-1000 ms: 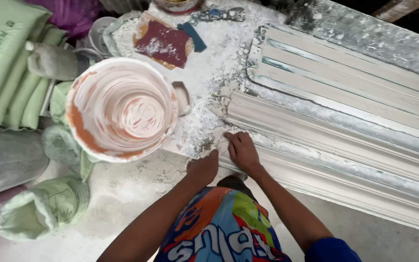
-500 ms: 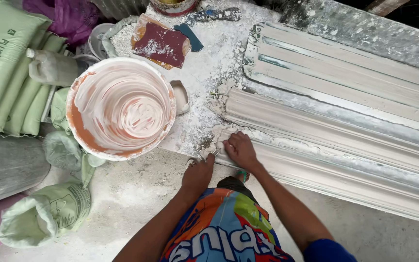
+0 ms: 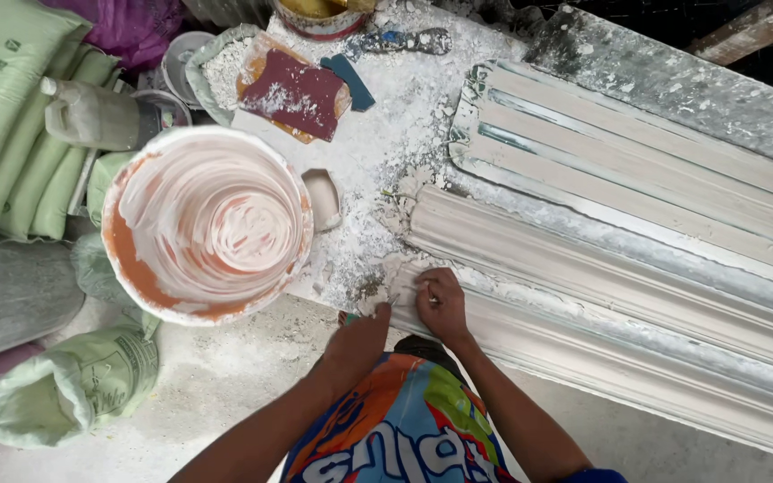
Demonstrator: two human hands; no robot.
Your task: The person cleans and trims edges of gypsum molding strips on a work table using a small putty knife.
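Note:
My right hand [image 3: 440, 306] rests with bent fingers on the near end of a long white plaster cornice moulding [image 3: 601, 295] that runs off to the right across the table. Something thin and dark shows between its fingers, and I cannot tell what it is. My left hand [image 3: 360, 338] sits just left of it at the table's front edge, fingers curled down, with a bit of green showing under it. Plaster crumbs and dust [image 3: 386, 179] cover the tabletop around the moulding's end.
A large orange bucket [image 3: 136, 268] coated with white plaster stands at the left. Behind it lie a red sanding pad [image 3: 297, 94], a putty knife [image 3: 400, 40] and a small cup [image 3: 322, 199]. Green sacks [image 3: 11, 134] and a jug [image 3: 91, 116] fill the far left. A ribbed mould [image 3: 637, 170] lies behind the cornice.
My left hand has moved up to the table edge, closer to my right hand. My right hand has stayed on the moulding's end, shifting only slightly.

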